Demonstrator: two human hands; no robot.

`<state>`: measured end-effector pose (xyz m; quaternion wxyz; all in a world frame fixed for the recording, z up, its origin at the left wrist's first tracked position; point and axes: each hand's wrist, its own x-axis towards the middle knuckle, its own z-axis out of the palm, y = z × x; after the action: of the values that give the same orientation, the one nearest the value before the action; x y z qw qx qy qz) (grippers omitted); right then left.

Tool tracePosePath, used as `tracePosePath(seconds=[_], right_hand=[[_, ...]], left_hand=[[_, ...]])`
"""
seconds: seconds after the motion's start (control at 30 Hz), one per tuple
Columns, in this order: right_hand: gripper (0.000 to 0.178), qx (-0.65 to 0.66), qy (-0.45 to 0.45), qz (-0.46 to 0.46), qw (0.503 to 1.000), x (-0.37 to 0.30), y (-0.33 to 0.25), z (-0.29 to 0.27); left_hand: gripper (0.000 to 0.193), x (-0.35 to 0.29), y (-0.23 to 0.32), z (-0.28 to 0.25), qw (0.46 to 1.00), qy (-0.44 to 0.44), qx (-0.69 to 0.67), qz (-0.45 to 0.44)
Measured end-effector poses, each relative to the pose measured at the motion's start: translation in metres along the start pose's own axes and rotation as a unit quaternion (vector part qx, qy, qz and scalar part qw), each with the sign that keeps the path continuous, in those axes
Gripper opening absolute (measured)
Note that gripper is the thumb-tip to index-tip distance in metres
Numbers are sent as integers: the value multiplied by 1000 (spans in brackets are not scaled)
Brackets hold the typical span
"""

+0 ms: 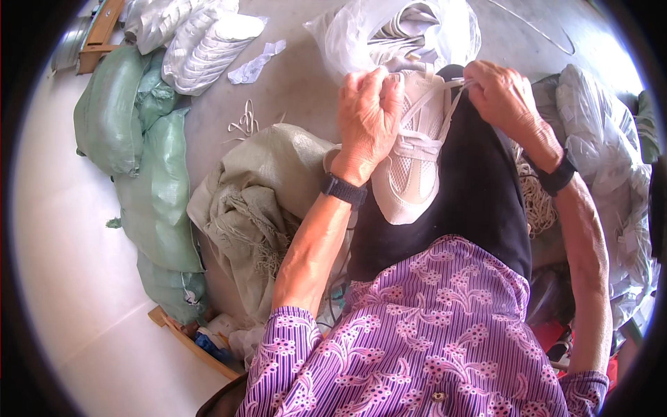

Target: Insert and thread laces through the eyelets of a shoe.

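Far left, green sacks [149, 174] lie on the floor [62, 229], with a crumpled pale sack [257, 187] beside them. Next comes the left hand [367, 118]. It is closed around the side of a white shoe [415, 149], and it wears a dark watch band at the wrist. The shoe rests on the person's lap, on black cloth (toe pointing toward the purple flowered shirt). A white lace [445, 104] crosses the top of the shoe. The right hand [504, 94] pinches the end of that lace tight. Behind the hands sits a clear plastic bag [396, 31], and grey bags [604, 139] are piled at the far right.
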<state>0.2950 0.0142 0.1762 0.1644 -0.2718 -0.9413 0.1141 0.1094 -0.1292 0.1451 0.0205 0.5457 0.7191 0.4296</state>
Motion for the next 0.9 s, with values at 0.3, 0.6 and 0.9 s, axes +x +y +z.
tracePosePath(seconds=[0.3,0.6,0.9], right_hand=[[20,122,7,-87,989,14,-42,2],[5,-25,-39,-160,986,7,-39,-6],[9,84,7,-127,988,-10,-11,-22]], left_hand=[[24,-9,-1,-2,998,34,-38,-25],[20,1,1,-1,999,26,-9,28],[20,-2,-6,1,998,14,-58,-4]])
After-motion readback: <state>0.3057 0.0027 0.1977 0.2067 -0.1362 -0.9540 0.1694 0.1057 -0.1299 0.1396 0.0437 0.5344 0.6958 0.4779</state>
